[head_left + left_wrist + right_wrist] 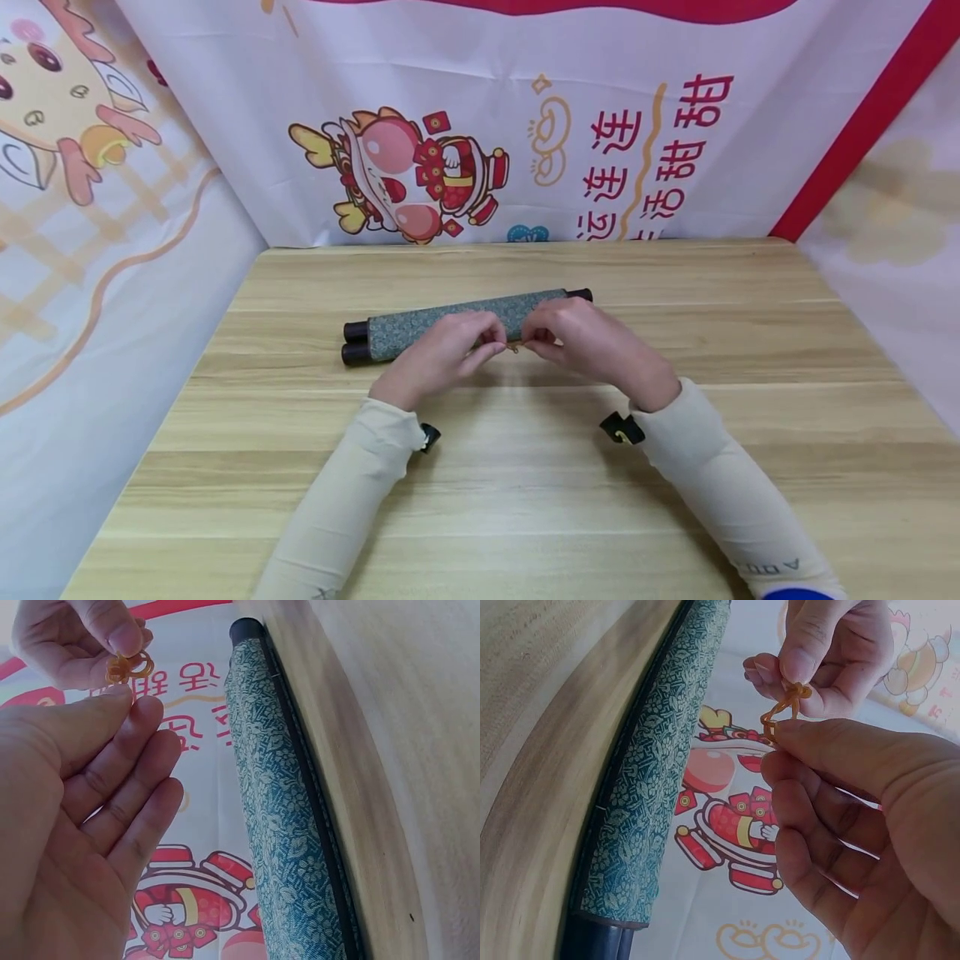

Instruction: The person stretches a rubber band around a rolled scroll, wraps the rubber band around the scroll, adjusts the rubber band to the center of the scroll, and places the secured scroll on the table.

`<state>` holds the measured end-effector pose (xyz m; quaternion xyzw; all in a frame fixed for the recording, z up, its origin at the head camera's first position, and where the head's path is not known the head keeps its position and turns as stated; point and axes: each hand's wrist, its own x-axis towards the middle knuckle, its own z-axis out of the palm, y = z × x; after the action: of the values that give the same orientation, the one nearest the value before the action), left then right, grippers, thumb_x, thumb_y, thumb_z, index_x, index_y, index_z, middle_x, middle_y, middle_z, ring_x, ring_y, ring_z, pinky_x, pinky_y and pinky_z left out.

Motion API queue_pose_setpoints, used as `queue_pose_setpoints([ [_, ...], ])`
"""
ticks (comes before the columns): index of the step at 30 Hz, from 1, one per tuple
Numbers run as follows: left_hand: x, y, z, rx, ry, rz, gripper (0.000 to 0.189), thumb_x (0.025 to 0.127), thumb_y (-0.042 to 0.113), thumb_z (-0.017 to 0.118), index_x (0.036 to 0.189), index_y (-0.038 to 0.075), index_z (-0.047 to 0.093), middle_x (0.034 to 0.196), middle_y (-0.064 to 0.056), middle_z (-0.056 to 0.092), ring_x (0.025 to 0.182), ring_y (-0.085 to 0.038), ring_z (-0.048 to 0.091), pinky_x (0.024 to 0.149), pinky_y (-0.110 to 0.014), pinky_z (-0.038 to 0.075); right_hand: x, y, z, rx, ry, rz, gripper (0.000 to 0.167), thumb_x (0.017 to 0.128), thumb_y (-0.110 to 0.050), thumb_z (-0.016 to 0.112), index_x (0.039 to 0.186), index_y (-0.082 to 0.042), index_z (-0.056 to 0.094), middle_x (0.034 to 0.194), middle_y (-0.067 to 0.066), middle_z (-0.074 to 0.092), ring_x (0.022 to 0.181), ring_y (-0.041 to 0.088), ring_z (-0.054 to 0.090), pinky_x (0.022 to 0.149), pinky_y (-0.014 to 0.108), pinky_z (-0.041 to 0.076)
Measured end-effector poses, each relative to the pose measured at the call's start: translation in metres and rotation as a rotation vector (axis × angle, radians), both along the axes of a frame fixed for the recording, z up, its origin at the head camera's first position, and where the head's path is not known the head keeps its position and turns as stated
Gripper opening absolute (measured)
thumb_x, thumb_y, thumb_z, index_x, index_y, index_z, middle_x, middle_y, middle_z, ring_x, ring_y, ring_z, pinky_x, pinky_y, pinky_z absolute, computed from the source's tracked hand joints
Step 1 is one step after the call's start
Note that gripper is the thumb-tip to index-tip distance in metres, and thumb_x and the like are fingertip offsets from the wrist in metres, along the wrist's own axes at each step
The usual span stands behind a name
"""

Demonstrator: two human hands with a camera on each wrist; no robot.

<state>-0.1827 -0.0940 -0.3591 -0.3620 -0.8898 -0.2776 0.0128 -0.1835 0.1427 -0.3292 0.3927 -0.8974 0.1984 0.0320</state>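
Two hands meet over one small orange cord (pixel 784 712): the left hand (pixel 450 350) pinches one part between thumb and fingertips, the right hand (pixel 592 342) pinches another just beside it. The fingertips cover both gripped parts, so all I can make out is a loop and a knotted bit between them. Whether the cord is fastened to the scroll (pixel 442 327), I can't tell.

That scroll lies slightly aslant on the table (pixel 480 517), just beyond the hands, in patterned green cloth. Both dark knobs show at its left end; at the right end only one shows clearly, the right hand and wrist being in front of the rest. From the left wrist, its nearer end runs out of sight.

Both sleeves (pixel 333 500) are cut off below, lettering included, and a scrap of blue (pixel 802 594) barely enters at the bottom edge. A dark clip (pixel 622 427) sits at the right cuff, its detail hard to read.

The table has pale, streaky wood grain. White printed sheets hang behind and at both sides; on the back sheet (pixel 247 50) a red cartoon figure (pixel 405 171) lies sideways, and the lowest red characters (pixel 615 167) vanish behind the table's far edge.
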Motion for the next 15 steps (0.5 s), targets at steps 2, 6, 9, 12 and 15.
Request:
queue_pose_setpoints([
  [2,0.0002,-0.0006,0.0002,-0.001,0.002,0.0,0.006,0.106,0.016,0.065,0.106,0.012,0.069,0.099,0.002,0.07,0.09,-0.009,0.063,0.085,-0.029,0.058,-0.0003,0.0005,-0.0001,0.001,0.006,0.001,0.007,0.093,-0.007,0.081,0.099,-0.009,0.081,0.094,0.001,0.078,0.083,0.01,0.069,0.078,0.03,0.062],
  [6,0.0011,-0.0008,0.0013,-0.006,0.009,0.008,0.006,0.106,0.016,0.064,0.105,0.012,0.069,0.099,0.002,0.07,0.09,-0.009,0.063,0.085,-0.03,0.058,-0.0001,0.001,0.0003,0.001,0.009,0.003,0.007,0.093,-0.008,0.081,0.099,-0.009,0.081,0.094,0.001,0.078,0.083,0.01,0.069,0.077,0.029,0.062],
  [9,0.0017,-0.0005,0.0022,-0.003,0.001,0.022,0.005,0.106,0.017,0.065,0.104,0.013,0.069,0.099,0.002,0.07,0.092,-0.01,0.064,0.086,-0.03,0.058,0.0004,0.0011,0.0016,-0.003,0.007,0.002,0.007,0.093,-0.009,0.081,0.1,-0.009,0.081,0.094,0.001,0.078,0.083,0.01,0.069,0.077,0.029,0.062],
  [12,0.0019,0.0008,0.0021,0.0,-0.022,0.025,0.005,0.105,0.019,0.067,0.104,0.015,0.07,0.1,0.003,0.071,0.094,-0.012,0.067,0.088,-0.032,0.059,0.0005,0.0015,0.0018,-0.01,0.009,0.001,0.007,0.093,-0.008,0.08,0.1,-0.008,0.081,0.095,0.001,0.078,0.083,0.01,0.069,0.077,0.029,0.062],
  [15,0.0022,0.0034,0.0011,-0.011,-0.04,0.019,0.007,0.104,0.022,0.068,0.105,0.016,0.071,0.1,0.003,0.072,0.095,-0.014,0.068,0.088,-0.032,0.059,0.0009,0.0017,0.0015,-0.017,0.009,0.0,0.007,0.093,-0.007,0.08,0.1,-0.008,0.081,0.095,0.002,0.078,0.084,0.01,0.069,0.077,0.03,0.062],
])
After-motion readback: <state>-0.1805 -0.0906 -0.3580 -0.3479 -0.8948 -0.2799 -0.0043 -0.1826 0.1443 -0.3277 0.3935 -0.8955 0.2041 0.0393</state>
